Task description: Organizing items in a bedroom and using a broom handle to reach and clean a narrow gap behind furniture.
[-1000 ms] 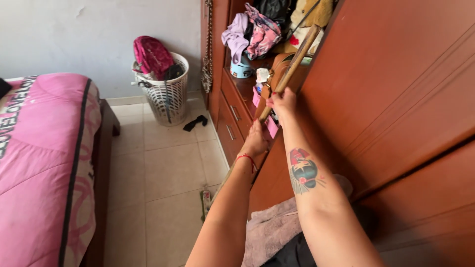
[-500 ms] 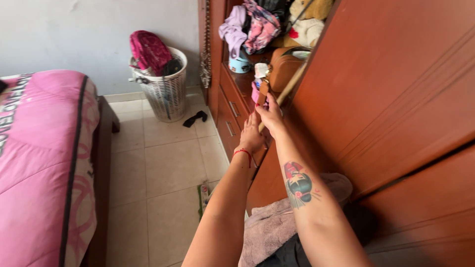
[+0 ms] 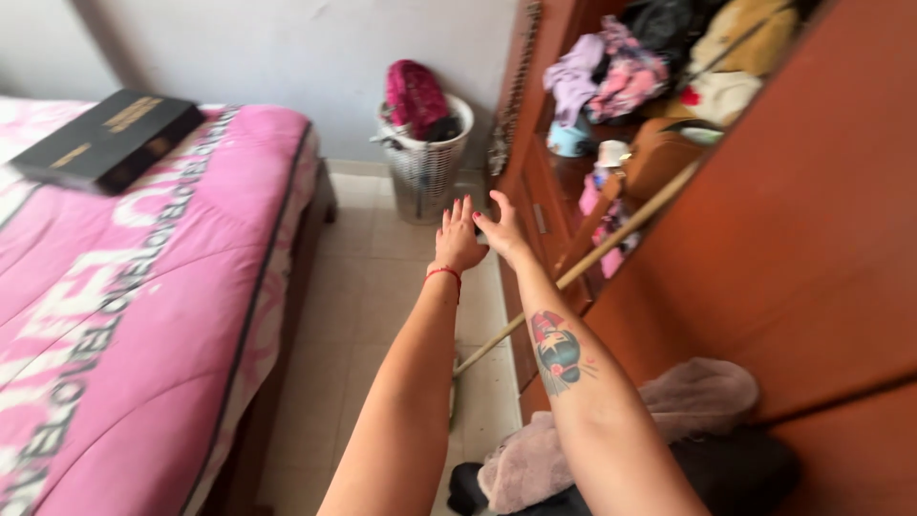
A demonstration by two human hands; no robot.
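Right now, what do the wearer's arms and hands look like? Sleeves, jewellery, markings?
Both forearms are bare, no sleeves in view. The left hand has a thin red string bracelet at the wrist. The right hand wears nothing; its forearm bears a tattoo in dark teal and red. Fingernails look red.

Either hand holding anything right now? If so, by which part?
Nothing held. Left hand and right hand are open, fingers spread, clear of the wooden pole leaning against the wardrobe.

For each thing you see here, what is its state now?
left hand: open, holds nothing
right hand: open, holds nothing
wooden stick: leaning against the wardrobe, not held
laundry basket: upright, filled with clothes
black box: closed, lying on the bed
wardrobe: open, shelf cluttered
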